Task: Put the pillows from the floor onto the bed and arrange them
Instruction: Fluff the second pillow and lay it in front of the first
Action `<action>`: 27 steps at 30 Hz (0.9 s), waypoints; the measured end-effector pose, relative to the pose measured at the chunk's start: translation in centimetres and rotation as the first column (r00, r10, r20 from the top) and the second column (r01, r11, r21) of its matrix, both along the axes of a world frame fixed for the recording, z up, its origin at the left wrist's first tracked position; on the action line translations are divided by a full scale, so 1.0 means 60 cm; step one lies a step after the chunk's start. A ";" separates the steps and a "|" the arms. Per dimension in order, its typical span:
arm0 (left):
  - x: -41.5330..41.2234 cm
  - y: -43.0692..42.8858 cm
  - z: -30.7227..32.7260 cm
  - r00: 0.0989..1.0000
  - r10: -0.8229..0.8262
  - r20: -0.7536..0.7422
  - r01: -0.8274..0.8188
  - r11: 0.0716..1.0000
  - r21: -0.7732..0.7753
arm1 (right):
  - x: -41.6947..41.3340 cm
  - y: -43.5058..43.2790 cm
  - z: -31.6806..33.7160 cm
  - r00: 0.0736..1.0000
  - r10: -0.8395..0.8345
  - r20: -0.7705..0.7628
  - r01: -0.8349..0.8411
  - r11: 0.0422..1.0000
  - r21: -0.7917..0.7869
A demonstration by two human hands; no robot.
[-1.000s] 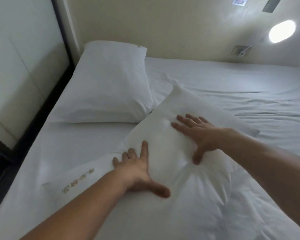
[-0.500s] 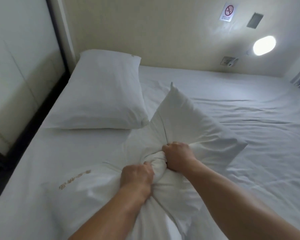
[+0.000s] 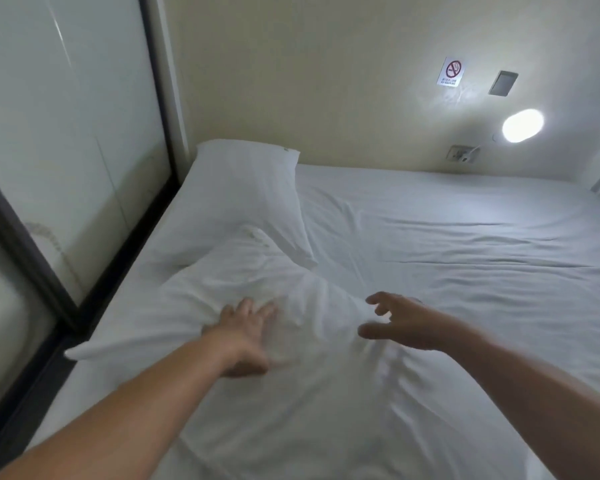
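Pressing flat on the near pillow (image 3: 257, 296), the left hand (image 3: 245, 336) has its grip released, fingers spread against the crumpled white cover and holding nothing. Off to its right, the right hand (image 3: 404, 323) hovers with fingers and thumb apart, its grip also released; whether the fingertips touch the fabric below cannot be told, since the hand is blurred. The near pillow lies on the bed (image 3: 465, 254), rumpled, stretching from under the left hand out to a corner at that hand's left near the mattress edge. Beyond both hands, the far pillow (image 3: 243, 199) rests smooth at the head of the bed against the wall (image 3: 309, 81), its near edge overlapped by the rumpled pillow. Left of the left hand runs a dark-framed glass panel (image 3: 66, 133). Far beyond the right hand, a lit round lamp (image 3: 522, 125) and a no-smoking sign (image 3: 451, 71) sit on the wall.
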State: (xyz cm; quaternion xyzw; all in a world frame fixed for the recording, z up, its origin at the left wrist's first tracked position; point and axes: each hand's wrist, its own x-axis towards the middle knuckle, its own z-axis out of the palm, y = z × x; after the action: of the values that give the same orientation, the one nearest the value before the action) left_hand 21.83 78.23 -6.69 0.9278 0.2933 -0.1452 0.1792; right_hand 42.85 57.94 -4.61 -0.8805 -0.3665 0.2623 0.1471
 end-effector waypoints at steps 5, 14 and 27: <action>-0.038 -0.042 -0.081 0.965 -0.112 -0.238 0.126 0.991 0.042 | 0.019 0.044 -0.071 0.996 -0.077 -0.047 0.071 0.990 -0.122; 0.014 -0.005 -0.174 0.974 -0.209 0.083 0.169 0.924 0.344 | 0.023 0.144 -0.183 0.965 -0.034 0.259 0.108 0.955 -0.275; -0.064 0.035 0.063 0.941 -0.338 -0.013 0.263 0.707 0.656 | -0.114 0.023 -0.032 0.965 -0.258 0.041 0.253 0.963 0.095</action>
State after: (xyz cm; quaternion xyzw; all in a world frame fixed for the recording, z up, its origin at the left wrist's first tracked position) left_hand 17.98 80.33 -2.90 0.9734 0.1600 -0.0116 -0.1636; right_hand 36.00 59.30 -6.54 -0.9196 -0.2649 0.2012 0.2088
